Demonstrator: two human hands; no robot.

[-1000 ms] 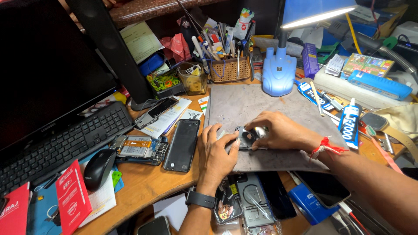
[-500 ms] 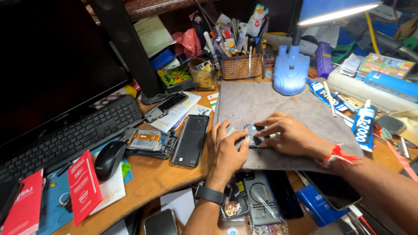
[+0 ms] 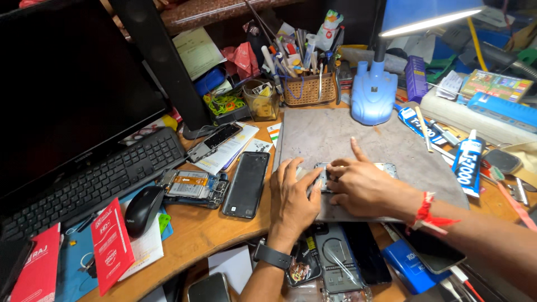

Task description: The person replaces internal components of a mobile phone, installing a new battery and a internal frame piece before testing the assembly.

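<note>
An opened phone body (image 3: 358, 170), silvery with bare inner parts, lies flat on a grey work mat (image 3: 335, 134). My left hand (image 3: 293, 196), with a dark watch on the wrist, presses down on its left end. My right hand (image 3: 363, 187), with a red thread at the wrist, covers the middle of the phone body; the forefinger sticks up and the other fingertips pinch at something small that I cannot make out.
A black phone (image 3: 246, 183) and a stripped phone frame (image 3: 193, 187) lie left of the mat. Keyboard (image 3: 92, 179), mouse (image 3: 142, 210) and monitor (image 3: 67, 95) fill the left. A blue lamp base (image 3: 373, 95), tool basket (image 3: 309, 86) and glue tube (image 3: 467, 162) ring the mat. More phones (image 3: 341, 260) lie by the front edge.
My view has dropped and moved closer to the mat. Both hands stay on the phone body; my right forefinger has lifted.
</note>
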